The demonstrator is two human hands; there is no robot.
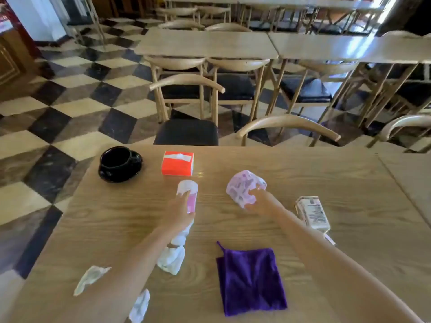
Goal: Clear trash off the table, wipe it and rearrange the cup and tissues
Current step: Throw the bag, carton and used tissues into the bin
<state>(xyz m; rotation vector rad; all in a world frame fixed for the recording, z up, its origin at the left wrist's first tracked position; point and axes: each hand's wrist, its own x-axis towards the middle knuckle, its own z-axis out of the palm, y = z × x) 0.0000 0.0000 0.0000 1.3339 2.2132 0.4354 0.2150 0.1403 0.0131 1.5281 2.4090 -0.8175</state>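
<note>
Well, left hand [178, 213]: curling its grip round the pink bottle [189, 190], clearing trash.
Right hand [262, 202]: grabbing the crumpled wrapper [240, 187] too.

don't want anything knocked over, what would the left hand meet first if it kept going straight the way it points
The left hand holds the bottle; beyond that, most likely the tissue pack, near its right edge, though it might slip just past it.

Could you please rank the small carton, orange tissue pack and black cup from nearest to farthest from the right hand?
1. The small carton, just right of the right hand.
2. The orange tissue pack, beyond it, leftward.
3. The black cup, far-left corner.
</note>
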